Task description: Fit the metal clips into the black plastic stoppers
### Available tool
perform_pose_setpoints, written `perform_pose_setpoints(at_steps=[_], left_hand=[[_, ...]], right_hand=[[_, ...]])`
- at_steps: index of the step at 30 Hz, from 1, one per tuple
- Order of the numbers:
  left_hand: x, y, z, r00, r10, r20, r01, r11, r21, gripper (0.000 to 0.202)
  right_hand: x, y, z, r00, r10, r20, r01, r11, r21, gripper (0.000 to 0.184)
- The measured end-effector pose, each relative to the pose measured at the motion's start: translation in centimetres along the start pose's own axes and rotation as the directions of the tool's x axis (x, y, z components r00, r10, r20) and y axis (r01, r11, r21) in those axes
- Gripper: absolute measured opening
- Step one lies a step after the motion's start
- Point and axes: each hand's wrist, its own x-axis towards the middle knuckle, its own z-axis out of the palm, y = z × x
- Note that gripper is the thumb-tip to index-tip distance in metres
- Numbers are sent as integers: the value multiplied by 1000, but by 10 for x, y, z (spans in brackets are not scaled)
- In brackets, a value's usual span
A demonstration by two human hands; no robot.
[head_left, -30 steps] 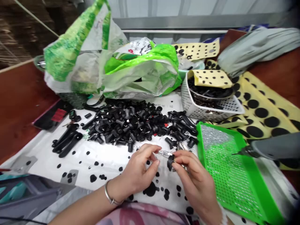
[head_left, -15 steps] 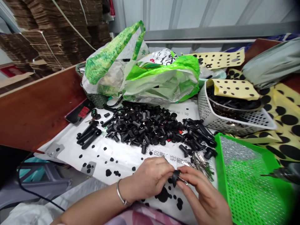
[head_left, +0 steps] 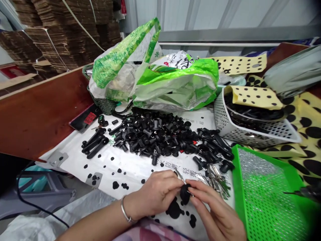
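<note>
A small round black plastic part (head_left: 185, 194) is pinched between my two hands above the white sheet. My left hand (head_left: 160, 189), with a silver bangle at its wrist, has thumb and forefinger closed on its left side. From the right, the fingertips of my right hand (head_left: 213, 207) press on the same part. A thin metal strip (head_left: 179, 175) sticks up and left from the fingertips; which hand holds it I cannot tell. Beyond the hands lies a heap of black plastic parts (head_left: 155, 134). Several flat silvery metal pieces (head_left: 218, 180) lie just past my right hand.
A green perforated tray (head_left: 263, 194) stands at right, a dark tool with a thin bit (head_left: 306, 192) over it. Behind are a white basket (head_left: 263, 134) of black parts and green-and-white plastic bags (head_left: 175, 92). Black handle-like parts (head_left: 96, 144) lie left, near a brown board (head_left: 45, 117).
The black part has turned between my fingers and shows a rounder side. A thin metal strip now shows above the fingertips. The view has shifted slightly.
</note>
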Motion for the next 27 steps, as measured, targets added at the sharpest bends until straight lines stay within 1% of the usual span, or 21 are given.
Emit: perform_pose_setpoints(at_steps=[2,4,6,7,8,9,10,11,13,14,15,16,17,20,22,24,27], left_hand=[[-2,-1,0,1000,-13,-23,12,999,-36,23],[-6,-4,-4,998,-37,-54,34,998,-45,23],[-14,-10,-14,988,-58,-144,56,998,-19,24],[-20,-16,-21,974,-69,-217,73,997,6,24],[-27,-22,-30,949,-79,-307,95,995,38,23],[-34,-30,-41,914,-102,-392,146,986,85,22],[-42,-38,-51,876,-140,-461,235,959,155,20],[-50,-47,-62,834,-189,-519,345,912,221,18],[-64,-64,-83,729,-266,-631,564,756,333,19],[-69,-72,-91,693,-299,-656,644,665,377,22],[-73,-79,-98,675,-321,-664,681,618,394,24],[-76,-84,-103,670,-340,-660,701,583,411,26],[-77,-89,-106,676,-362,-642,706,565,426,27],[-72,-98,-108,719,-419,-555,685,561,464,27],[-67,-99,-106,730,-444,-520,679,561,473,27],[-66,-98,-105,718,-462,-521,692,553,465,27],[-73,-92,-105,682,-484,-548,727,531,435,29]], right_hand=[[1,-1,2,1000,24,-16,-24,1000,7,20],[2,-1,1,997,65,-39,-65,998,22,18],[3,-1,0,991,116,-68,-113,993,38,16],[3,-1,-2,986,142,-84,-139,989,44,16],[3,-1,-3,982,165,-97,-161,986,50,15],[3,0,-5,977,187,-105,-182,982,54,15],[4,0,-6,973,203,-110,-197,979,56,14],[4,1,-7,971,212,-113,-206,977,59,14],[5,2,-8,969,220,-114,-214,975,67,14],[6,3,-7,968,222,-112,-216,974,71,14],[6,4,-7,969,220,-112,-213,974,76,14],[6,4,-5,971,216,-107,-208,975,81,14],[7,4,-4,973,209,-100,-201,976,85,14],[6,5,-2,979,187,-79,-180,980,90,16],[5,5,-2,980,185,-70,-179,980,87,16],[3,5,-3,979,192,-70,-186,979,82,16],[1,5,-5,976,202,-83,-196,978,77,16]])
